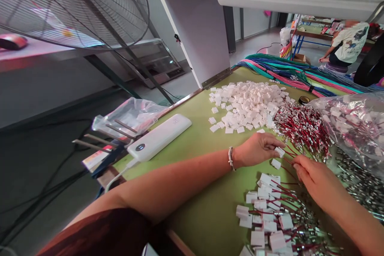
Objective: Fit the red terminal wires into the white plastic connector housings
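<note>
My left hand point(258, 150), with a bracelet at the wrist, pinches a small white connector housing point(279, 151) between thumb and fingers. Dark red wires run from that housing to my right hand point(309, 172), whose thumb and forefinger are closed on them. Just below the held piece is a second white housing point(275, 164) with a red wire trailing from it. Nearer to me lies a batch of wired housings point(264, 208), their red leads pointing right. Beyond my hands is a heap of loose white housings point(249, 102), beside a pile of red wires with metal terminals point(303, 128).
A white power bank point(160, 138) with a cable lies at the table's left edge, near a clear plastic bag point(129, 116). Bundled coloured cables point(285, 72) cross the back. A filled plastic bag point(357, 120) is at right. A fan point(75, 8) stands left; a person point(351, 44) sits far off.
</note>
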{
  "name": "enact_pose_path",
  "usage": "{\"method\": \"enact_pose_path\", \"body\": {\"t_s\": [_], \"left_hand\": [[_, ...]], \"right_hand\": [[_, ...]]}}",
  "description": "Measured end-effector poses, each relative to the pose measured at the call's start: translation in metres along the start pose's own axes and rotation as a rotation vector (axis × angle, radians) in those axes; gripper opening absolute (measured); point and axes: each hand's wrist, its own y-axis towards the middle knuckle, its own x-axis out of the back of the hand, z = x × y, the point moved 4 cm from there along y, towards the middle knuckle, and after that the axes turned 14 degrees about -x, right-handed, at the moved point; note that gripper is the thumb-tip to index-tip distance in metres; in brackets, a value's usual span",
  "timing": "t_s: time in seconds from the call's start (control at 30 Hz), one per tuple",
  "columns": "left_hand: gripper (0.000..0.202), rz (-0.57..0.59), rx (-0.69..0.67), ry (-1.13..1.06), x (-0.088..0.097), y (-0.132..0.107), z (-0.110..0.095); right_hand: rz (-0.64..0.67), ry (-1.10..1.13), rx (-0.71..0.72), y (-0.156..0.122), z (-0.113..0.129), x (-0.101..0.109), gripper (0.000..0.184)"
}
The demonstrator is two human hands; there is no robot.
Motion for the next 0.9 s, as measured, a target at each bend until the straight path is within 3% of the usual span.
{"method": "enact_pose_path", "body": {"t_s": [0.13,0.3,0.5,0.73,0.9], "left_hand": [[0.020,-0.008,0.206,-0.323,-0.016,-0.006,0.013],[0.021,-0.031,0.245,-0.485,-0.020,-0.007,0.017],[0.015,-0.008,0.263,-0.458,-0.022,-0.008,0.017],[0.013,-0.064,0.299,-0.415,-0.028,-0.011,0.018],[0.019,-0.016,0.267,-0.562,-0.026,-0.012,0.012]], "right_hand": [[-0.228,-0.234,0.135,-0.003,0.013,-0.004,0.028],[-0.343,-0.218,0.163,-0.001,0.015,-0.007,0.027],[-0.325,-0.177,0.176,0.003,0.009,-0.013,0.022],[-0.289,-0.190,0.151,0.004,0.006,-0.020,0.024],[-0.196,0.050,0.097,0.005,0.005,-0.013,0.026]]}}
